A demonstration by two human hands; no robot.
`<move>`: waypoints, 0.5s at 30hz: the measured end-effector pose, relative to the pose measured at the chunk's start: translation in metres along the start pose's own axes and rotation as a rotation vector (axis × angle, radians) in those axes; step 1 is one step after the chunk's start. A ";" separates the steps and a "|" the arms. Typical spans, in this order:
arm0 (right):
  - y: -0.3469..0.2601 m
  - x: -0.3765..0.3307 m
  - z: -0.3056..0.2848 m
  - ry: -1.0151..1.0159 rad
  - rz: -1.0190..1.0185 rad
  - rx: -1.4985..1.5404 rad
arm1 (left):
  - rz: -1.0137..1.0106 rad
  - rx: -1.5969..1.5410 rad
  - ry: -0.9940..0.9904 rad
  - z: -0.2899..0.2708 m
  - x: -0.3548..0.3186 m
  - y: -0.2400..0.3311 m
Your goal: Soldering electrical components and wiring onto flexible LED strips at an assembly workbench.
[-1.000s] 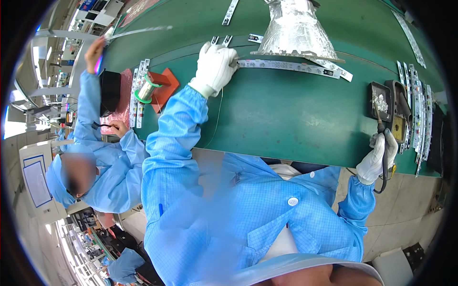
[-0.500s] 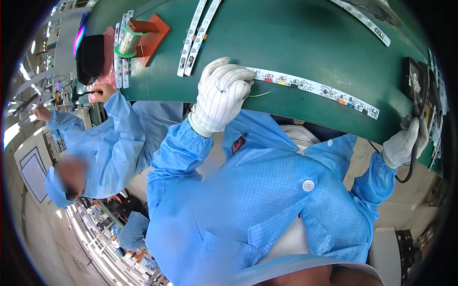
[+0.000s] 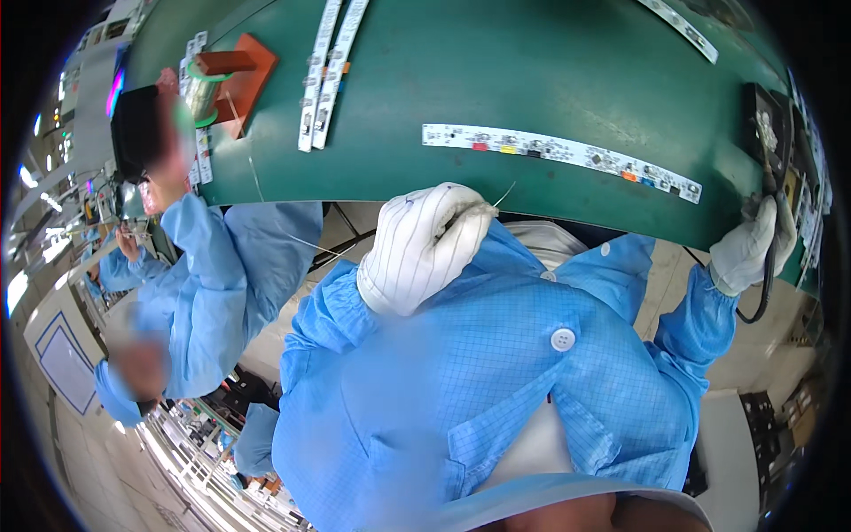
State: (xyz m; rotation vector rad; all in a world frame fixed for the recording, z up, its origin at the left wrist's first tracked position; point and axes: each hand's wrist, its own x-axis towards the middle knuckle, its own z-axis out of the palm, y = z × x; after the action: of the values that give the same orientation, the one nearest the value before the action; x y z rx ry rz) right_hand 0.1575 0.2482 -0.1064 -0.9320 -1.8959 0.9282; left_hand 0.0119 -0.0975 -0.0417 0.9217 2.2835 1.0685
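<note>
My left hand [image 3: 427, 241], in a white striped glove, is closed at the table's near edge. Its fingertips pinch a thin solder wire [image 3: 506, 192], whose free end sticks up past them. Just beyond lies a white circuit board strip [image 3: 576, 152] with small coloured parts, apart from the hand. At the far right my gloved right hand [image 3: 746, 246] is wrapped round a soldering iron [image 3: 770, 181] with a black cable. The iron points into a dark holder [image 3: 753, 106] with silvery material inside; its tip is hard to make out.
On the left, a solder spool [image 3: 204, 95] hangs on an orange stand [image 3: 256, 78]. Two board strips [image 3: 330, 80] lie beside it, another strip [image 3: 683, 29] at the far right. A co-worker in blue [image 3: 226, 275] sits at the left, one hand near a black box [image 3: 137, 133].
My left hand has let go of the board strip and drawn back to the table edge with the solder wire. My right hand has hardly moved. The co-worker's hand has shifted.
</note>
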 end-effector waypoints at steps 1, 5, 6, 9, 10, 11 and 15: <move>-0.002 0.000 0.002 0.009 0.034 0.037 | -0.084 -0.049 -0.014 0.005 0.002 0.001; -0.012 0.001 0.000 -0.010 0.052 0.053 | -0.016 -0.083 0.034 0.028 0.010 -0.003; -0.014 0.001 0.000 -0.019 0.033 0.048 | -0.007 -0.092 0.027 0.031 0.013 -0.004; -0.027 -0.005 0.004 0.013 0.056 0.045 | 0.147 0.042 0.073 0.040 0.022 -0.007; -0.034 -0.010 0.008 0.015 0.143 -0.006 | 0.183 0.133 0.090 0.041 0.022 -0.009; -0.039 -0.017 0.013 -0.030 0.124 0.037 | 0.219 0.226 0.107 0.043 0.022 -0.010; -0.045 -0.043 0.015 -0.102 0.031 0.159 | 0.224 0.255 0.126 0.049 0.028 -0.012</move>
State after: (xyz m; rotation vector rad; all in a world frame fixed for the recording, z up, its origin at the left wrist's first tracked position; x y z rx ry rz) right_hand 0.1502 0.1869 -0.0883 -0.8345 -1.8658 1.1463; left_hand 0.0198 -0.0591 -0.0842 1.2688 2.5083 0.9613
